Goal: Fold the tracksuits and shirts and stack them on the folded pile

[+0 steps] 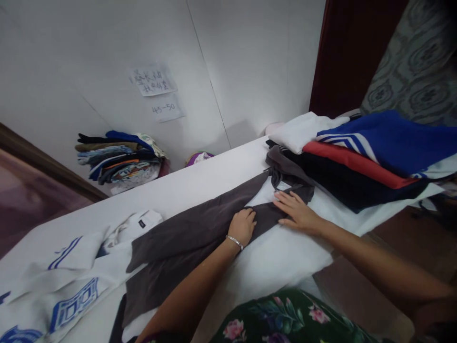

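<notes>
A dark grey garment (pixel 200 214) lies lengthwise across the white table, its two long legs or sleeves pointing left. At its right end is a bunched part like a collar or hood (pixel 285 164), and white cloth (pixel 264 193) shows in the gap beside it. Whether it is a jacket or trousers I cannot tell. My left hand (pixel 243 227), with a bracelet at the wrist, has its fingers curled on the garment's near part around the middle. Stretched flat over the right end, the fingers of my right hand (pixel 298 212) are spread and touch the cloth.
Folded clothes in blue (pixel 396 138), red (pixel 357 162) and black (pixel 342 183) are piled on the right. White garments with blue prints (pixel 74 281) lie at the left. Beyond the table's far edge is a stack of folded clothes (pixel 121 159); paper signs (pixel 153 82) hang on the wall.
</notes>
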Action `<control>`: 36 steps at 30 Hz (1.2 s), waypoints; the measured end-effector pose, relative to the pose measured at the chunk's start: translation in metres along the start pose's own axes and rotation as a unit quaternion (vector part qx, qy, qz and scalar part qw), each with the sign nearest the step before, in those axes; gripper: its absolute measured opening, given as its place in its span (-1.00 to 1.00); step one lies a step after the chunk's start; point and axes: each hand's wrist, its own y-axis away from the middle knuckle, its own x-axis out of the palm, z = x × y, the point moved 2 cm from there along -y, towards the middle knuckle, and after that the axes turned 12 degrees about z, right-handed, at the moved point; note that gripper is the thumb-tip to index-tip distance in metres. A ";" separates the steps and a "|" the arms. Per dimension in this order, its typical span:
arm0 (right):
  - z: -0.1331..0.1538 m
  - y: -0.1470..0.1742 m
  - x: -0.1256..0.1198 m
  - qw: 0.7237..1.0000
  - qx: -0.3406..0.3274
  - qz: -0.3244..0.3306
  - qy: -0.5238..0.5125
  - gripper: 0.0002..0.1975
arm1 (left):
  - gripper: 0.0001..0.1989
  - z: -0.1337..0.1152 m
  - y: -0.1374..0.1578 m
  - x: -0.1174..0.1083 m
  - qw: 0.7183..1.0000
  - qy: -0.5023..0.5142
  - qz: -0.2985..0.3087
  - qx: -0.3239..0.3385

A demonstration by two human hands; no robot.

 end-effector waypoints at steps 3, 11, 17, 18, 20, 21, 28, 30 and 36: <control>0.001 -0.008 0.017 0.998 0.004 0.060 -0.011 -0.33 | -0.68 0.002 0.004 -0.002 1.000 0.010 -0.012 0.014; 0.009 -0.013 0.008 0.997 0.025 0.076 -0.024 -0.30 | -0.64 0.040 0.028 -0.030 0.990 -0.043 -0.072 -0.117; 0.010 -0.066 -0.007 0.999 0.019 0.009 -0.030 -0.44 | -0.68 0.048 0.031 -0.011 0.987 -0.064 -0.051 -0.141; 0.004 -0.079 -0.007 0.999 0.030 0.006 -0.025 -0.47 | -0.68 0.047 0.032 -0.010 0.987 -0.060 -0.060 -0.139; -0.009 -0.105 -0.005 0.998 0.055 0.006 -0.003 -0.50 | -0.69 0.047 0.033 -0.008 0.987 -0.049 -0.076 -0.132; -0.017 -0.117 -0.003 0.998 0.067 0.011 0.012 -0.49 | -0.69 0.046 0.035 -0.008 0.987 -0.043 -0.083 -0.130; -0.056 -0.145 0.014 0.990 0.111 0.044 0.072 -0.50 | -0.67 0.045 0.041 -0.009 0.987 -0.016 -0.105 -0.124; -0.062 -0.142 0.018 0.990 0.114 0.042 0.070 -0.51 | -0.69 0.044 0.041 -0.008 0.989 -0.013 -0.092 -0.114; -0.066 -0.145 0.015 0.989 0.125 0.037 0.073 -0.56 | -0.74 0.044 0.039 -0.005 0.994 0.013 -0.065 -0.092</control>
